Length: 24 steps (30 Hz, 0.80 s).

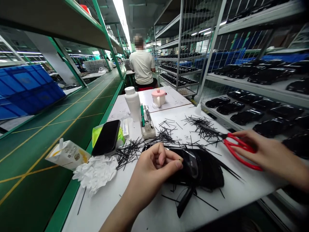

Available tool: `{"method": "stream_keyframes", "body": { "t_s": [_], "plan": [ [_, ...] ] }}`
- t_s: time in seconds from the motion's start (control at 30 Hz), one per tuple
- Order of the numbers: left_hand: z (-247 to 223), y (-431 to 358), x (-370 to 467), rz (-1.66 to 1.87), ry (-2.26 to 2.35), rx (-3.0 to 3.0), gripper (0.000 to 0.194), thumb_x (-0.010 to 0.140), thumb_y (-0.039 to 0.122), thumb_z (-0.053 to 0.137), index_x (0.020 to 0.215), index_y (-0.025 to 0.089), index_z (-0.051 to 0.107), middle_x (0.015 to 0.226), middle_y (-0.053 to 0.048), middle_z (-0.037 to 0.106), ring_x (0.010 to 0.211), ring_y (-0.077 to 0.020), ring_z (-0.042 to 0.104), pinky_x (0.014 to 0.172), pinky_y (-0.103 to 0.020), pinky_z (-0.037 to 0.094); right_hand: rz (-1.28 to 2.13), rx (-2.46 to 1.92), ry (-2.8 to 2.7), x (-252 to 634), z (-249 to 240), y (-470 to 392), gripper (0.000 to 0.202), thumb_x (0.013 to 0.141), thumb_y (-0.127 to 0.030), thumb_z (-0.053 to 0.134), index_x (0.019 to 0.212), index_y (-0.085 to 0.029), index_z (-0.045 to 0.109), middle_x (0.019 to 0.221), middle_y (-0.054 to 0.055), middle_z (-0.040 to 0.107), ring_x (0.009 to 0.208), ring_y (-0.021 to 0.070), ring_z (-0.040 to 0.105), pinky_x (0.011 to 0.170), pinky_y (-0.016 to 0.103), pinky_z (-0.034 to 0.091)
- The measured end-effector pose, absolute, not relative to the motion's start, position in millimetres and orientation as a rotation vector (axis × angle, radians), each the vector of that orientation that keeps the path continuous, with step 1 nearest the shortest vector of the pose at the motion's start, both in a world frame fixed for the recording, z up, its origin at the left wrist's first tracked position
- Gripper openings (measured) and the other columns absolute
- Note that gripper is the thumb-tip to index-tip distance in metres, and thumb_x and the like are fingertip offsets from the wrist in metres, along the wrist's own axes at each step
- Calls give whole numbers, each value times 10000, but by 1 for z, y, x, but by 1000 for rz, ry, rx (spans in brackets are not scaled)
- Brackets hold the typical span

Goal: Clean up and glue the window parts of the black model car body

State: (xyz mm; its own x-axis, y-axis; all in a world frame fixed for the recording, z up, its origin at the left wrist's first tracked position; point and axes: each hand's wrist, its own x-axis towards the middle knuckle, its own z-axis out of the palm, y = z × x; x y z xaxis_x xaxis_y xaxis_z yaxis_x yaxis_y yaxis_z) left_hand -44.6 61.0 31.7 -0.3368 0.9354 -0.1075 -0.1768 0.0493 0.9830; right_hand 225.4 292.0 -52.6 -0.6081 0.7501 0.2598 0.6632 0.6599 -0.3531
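Note:
My left hand [156, 170] is in front of a glossy black model car body [209, 172], thumb and index finger pinched. Something tiny may be between the fingertips, but I cannot make it out. The car body lies on the white table [154, 212], partly covered by this hand, with a clear window piece on top. At the right, my right hand [267, 154] grips the red-handled scissors [238, 149], whose blades point left into a pile of thin black strips [205, 127]. A small black part [185, 201] sticks out below the car body.
Further strips [130, 151] lie by a phone [106, 137], crumpled white paper [96, 170] and a drink carton [67, 154]. Behind stand a white bottle [132, 103] and a pink-lidded cup [158, 97]. A green conveyor [60, 129] runs left; racks of black car bodies [246, 116] stand right. A person [142, 67] sits ahead.

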Motion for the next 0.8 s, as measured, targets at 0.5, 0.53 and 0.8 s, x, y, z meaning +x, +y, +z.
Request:
{"method": "stream_keyframes", "body": {
  "t_s": [0.5, 0.53, 0.8],
  "plan": [
    [36, 60, -46, 1490, 1391, 777, 363, 764, 128, 760, 674, 175, 412, 815, -5, 744, 692, -67, 624, 646, -173, 458, 730, -950, -2207, 106, 3, 343, 447, 821, -478, 625, 1143, -174, 560, 1068, 143, 613, 897, 275, 585, 804, 428, 457],
    [36, 60, -46, 1498, 1399, 780, 362, 765, 127, 757, 672, 176, 410, 800, -2, 741, 680, -65, 616, 635, -171, 450, 733, -946, -2189, 100, 4, 337, 441, 833, -481, 607, 1132, -163, 551, 1057, 146, 600, 888, 270, 577, 796, 427, 456],
    [34, 57, -41, 1527, 1381, 793, 410, 775, 153, 750, 657, 185, 359, 753, 17, 734, 627, -58, 570, 598, -161, 427, 1434, -193, -2536, 97, 46, 214, 154, 880, -389, 697, 907, -239, 681, 861, -15, 619, 798, 136, 545, 752, 264, 434]
  ]
}}
